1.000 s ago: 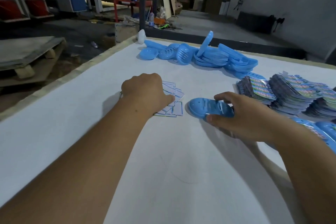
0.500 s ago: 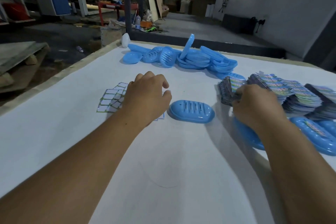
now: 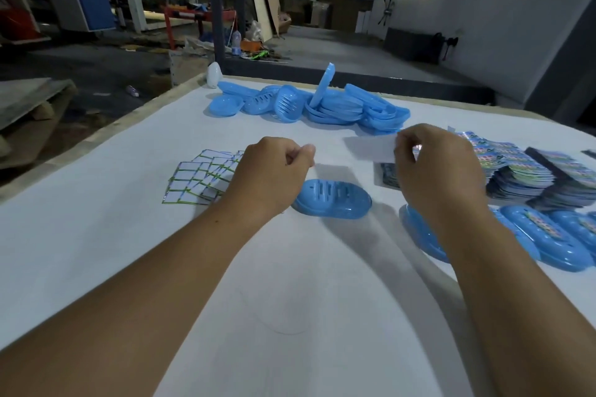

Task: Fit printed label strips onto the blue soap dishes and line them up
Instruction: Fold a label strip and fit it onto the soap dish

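Observation:
A blue soap dish (image 3: 333, 200) lies slotted side up on the white table, between my hands. My right hand (image 3: 438, 171) pinches a printed label strip (image 3: 371, 147), white side toward me, held above the table beyond the dish. My left hand (image 3: 274, 177) hovers with fingers curled just left of the dish, over a fan of small green-edged cards (image 3: 201, 177); whether it holds one is hidden. Stacks of printed label strips (image 3: 519, 171) lie at the right. Labelled dishes (image 3: 545, 235) stand in a row near my right forearm.
A heap of unlabelled blue soap dishes (image 3: 309, 105) lies at the far side of the table (image 3: 96, 235). A small white object (image 3: 213, 75) stands at the far left corner. Beyond the left table edge the floor drops away, with a wooden pallet (image 3: 29, 106).
My right hand left the soap dish, reached to the label stacks and lifted one strip up and to the left. My left hand slid right off the green-edged cards.

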A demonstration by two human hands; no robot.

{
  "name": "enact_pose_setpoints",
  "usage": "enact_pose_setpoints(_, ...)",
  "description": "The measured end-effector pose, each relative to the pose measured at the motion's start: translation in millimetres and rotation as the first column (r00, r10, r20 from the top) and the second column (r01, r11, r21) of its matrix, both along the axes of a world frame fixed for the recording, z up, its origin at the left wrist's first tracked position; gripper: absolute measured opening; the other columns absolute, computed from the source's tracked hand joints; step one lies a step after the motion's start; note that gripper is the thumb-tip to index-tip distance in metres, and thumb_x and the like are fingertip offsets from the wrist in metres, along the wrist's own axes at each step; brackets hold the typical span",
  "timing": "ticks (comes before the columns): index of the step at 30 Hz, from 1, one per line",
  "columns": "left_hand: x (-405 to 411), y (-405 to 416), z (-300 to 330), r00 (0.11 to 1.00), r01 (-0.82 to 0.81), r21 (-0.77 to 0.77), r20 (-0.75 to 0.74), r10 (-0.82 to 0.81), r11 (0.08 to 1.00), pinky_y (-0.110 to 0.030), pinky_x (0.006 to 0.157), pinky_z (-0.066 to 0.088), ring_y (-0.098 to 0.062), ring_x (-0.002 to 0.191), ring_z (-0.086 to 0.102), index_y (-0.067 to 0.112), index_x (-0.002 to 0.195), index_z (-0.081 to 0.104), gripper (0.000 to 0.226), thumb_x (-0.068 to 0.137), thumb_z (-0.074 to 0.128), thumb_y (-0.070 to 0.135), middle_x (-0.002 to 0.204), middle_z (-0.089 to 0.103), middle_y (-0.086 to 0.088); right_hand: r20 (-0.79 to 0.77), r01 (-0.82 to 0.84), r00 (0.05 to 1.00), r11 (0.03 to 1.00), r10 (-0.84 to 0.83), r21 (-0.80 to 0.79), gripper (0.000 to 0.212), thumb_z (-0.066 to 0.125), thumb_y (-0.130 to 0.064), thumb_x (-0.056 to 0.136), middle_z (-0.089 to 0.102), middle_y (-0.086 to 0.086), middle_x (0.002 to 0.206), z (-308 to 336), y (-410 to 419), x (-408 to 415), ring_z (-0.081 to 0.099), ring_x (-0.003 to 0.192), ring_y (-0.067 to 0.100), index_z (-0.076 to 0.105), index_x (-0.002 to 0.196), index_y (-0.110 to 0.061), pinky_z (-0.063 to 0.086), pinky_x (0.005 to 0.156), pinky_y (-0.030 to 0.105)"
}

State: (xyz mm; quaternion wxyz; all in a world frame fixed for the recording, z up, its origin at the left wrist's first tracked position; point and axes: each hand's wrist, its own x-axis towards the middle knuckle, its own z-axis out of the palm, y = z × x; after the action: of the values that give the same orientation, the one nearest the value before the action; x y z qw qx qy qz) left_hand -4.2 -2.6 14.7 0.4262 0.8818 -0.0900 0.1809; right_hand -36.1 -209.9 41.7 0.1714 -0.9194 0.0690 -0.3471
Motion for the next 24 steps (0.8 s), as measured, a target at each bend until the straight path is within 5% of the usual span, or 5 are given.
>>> enact_pose_setpoints(5,2.9,-2.5,6.7,0.970,-0.012,-0.180,-0.240,-0.032,0.984,-0.024,0.061,0.042,-0.004,0.075,0.063,0.023,0.077,0.078,0.062,0.098,0.036,0.064,0.072,0.073,0.011,0.017,-0.381,0.924,0.923,0.383,-0.057,0.016,0.061,-0.021,0.097,0.065,-0.011,0.084,-6.0,37.2,-11.3,0.052,0.080,0.017,0.077,0.096,-0.022,0.028,0.069,0.023)
enact_pose_setpoints(9,7.8,6.1,8.4,0.963,-0.067,-0.234,-0.271,0.001,0.970,-0.027,0.062,0.042,-0.013,0.061,0.057,0.011,0.070,0.076,0.040,0.091,0.058,0.039,0.058,0.070,0.007,-0.092,-0.542,0.840,0.836,0.535,-0.083,0.015,0.061,-0.021,0.099,0.072,-0.009,0.093,-13.1,51.5,-14.7,0.056,0.084,0.021,0.076,0.098,-0.023,0.038,0.074,0.031)
enact_pose_setpoints(12,7.6,9.6,8.4,0.965,-0.043,-0.248,-0.261,-0.024,0.968,-0.027,0.058,0.039,-0.015,0.056,0.048,0.005,0.075,0.075,0.031,0.088,0.063,0.031,0.059,0.063,0.000,-0.185,-0.559,0.818,0.828,0.544,-0.035,0.014,0.063,-0.025,0.096,0.073,-0.009,0.096,-16.2,54.3,-14.1,0.055,0.087,0.017,0.076,0.090,-0.027,0.040,0.078,0.030)
enact_pose_setpoints(18,1.9,4.6,10.1,0.961,0.096,-0.305,-0.221,-0.168,0.948,-0.026,0.069,0.053,-0.005,0.081,0.070,0.024,0.081,0.079,0.016,0.089,0.073,0.037,0.077,0.075,0.014,-0.027,-0.344,0.931,0.902,0.363,0.259,0.010,0.068,-0.040,0.091,0.064,-0.024,0.084,-11.2,42.0,-6.6,0.058,0.080,-0.009,0.068,0.082,-0.037,0.039,0.062,0.010)
enact_pose_setpoints(24,-2.8,-0.5,8.5,0.943,0.188,-0.315,-0.206,-0.261,0.930,-0.030,0.074,0.055,0.004,0.078,0.069,0.026,0.074,0.078,0.019,0.088,0.073,0.037,0.076,0.074,0.018,0.104,-0.338,0.934,0.756,0.341,0.560,0.016,0.072,-0.020,0.092,0.070,-0.011,0.074,-10.2,32.9,3.8,0.065,0.065,-0.006,0.060,0.083,-0.024,0.047,0.054,0.009)
